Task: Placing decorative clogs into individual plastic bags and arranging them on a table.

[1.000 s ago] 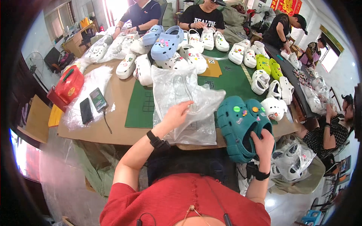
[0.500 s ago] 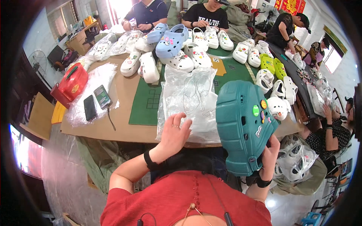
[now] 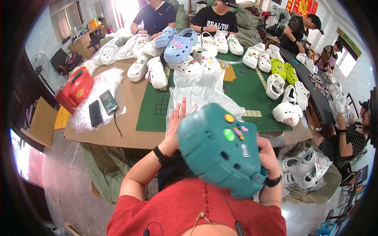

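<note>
A dark teal clog [image 3: 216, 153] with small colourful charms is tilted in front of my chest, its rounded toe toward the left. My right hand [image 3: 269, 158] grips it at its right side; part of that hand is hidden behind the clog. My left hand [image 3: 174, 128] is raised beside the toe, fingers stretched up and apart, and I cannot tell whether it touches the clog. Just beyond, a clear plastic bag [image 3: 197, 88] lies crumpled on the green mat [image 3: 151, 114].
White clogs [image 3: 156, 72] and light blue clogs [image 3: 181, 49] are piled at the table's far side. Lime clogs [image 3: 284, 70] stand to the right. Two phones [image 3: 95, 113] and a red container [image 3: 78, 87] are at left. Several people work around.
The teal clog has swung left and tilted, coming in front of my chest. My left hand has risen beside its toe. The plastic bag's near part is now hidden.
</note>
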Tool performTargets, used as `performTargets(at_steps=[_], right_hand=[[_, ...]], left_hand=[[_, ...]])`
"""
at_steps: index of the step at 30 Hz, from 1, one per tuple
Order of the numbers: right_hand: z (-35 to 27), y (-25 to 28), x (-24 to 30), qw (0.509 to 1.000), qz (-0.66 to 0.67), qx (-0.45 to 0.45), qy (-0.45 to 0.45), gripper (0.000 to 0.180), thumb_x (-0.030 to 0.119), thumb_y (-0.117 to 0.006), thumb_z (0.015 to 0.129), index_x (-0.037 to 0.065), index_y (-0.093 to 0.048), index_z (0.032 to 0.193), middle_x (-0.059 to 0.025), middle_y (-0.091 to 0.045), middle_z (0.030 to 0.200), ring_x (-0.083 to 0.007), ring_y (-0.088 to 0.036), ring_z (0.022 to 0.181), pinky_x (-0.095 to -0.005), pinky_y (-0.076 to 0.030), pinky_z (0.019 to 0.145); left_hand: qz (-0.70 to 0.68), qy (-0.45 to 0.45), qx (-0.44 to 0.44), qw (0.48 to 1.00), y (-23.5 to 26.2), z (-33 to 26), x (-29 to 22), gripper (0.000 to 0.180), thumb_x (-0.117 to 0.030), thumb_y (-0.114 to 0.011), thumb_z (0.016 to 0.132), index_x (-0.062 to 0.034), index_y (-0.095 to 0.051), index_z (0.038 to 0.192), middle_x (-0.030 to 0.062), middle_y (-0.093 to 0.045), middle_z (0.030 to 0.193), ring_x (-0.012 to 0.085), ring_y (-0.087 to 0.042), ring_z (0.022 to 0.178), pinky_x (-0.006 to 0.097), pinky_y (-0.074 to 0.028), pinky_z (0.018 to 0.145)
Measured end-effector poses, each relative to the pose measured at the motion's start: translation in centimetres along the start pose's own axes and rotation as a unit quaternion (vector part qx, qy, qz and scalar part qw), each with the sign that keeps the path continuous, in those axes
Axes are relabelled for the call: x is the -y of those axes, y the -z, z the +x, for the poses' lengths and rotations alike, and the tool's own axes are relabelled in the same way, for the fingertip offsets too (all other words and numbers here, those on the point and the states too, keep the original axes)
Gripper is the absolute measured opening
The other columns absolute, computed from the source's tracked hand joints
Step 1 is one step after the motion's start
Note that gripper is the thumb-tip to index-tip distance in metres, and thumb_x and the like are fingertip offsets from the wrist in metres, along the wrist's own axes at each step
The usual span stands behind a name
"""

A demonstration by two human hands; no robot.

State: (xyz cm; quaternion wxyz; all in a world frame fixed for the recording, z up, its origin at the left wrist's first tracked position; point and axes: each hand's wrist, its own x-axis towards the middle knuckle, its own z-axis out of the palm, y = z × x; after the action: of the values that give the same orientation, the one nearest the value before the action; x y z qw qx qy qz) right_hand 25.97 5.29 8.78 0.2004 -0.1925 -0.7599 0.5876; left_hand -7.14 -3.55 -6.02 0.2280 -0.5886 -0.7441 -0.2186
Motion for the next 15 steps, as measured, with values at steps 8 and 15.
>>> performTargets(at_steps=[8, 15], right_hand=[[5.8, -2.1, -1.7, 0.99, -0.013, 0.141, -0.02, 0.024, 0.012, -0.074, 0.084, -0.004, -0.068, 0.1, -0.0007, -0.067, 0.084, -0.0073, -0.056, 0.081, -0.0281, -0.048, 0.074], [5.0, -0.9, -2.5, 0.964, -0.261, -0.05, -0.01, 0.038, 0.028, -0.08, 0.077, -0.004, -0.059, 0.075, -0.0153, -0.053, 0.064, -0.0237, -0.054, 0.059, -0.038, -0.042, 0.056]], left_hand=[[-0.419, 0.053, -0.063, 0.904, -1.4, 0.7, 0.4, 0.063, -0.044, -0.051, 0.095, -0.0199, -0.04, 0.153, 0.021, -0.021, 0.163, 0.0379, -0.036, 0.142, 0.048, -0.041, 0.105], [-0.184, -0.037, 0.049, 0.981, 4.3, 0.4, 1.9, 0.073, -0.02, -0.076, 0.071, -0.0196, -0.054, 0.141, 0.0161, -0.031, 0.159, 0.0447, -0.041, 0.134, 0.049, -0.041, 0.108]])
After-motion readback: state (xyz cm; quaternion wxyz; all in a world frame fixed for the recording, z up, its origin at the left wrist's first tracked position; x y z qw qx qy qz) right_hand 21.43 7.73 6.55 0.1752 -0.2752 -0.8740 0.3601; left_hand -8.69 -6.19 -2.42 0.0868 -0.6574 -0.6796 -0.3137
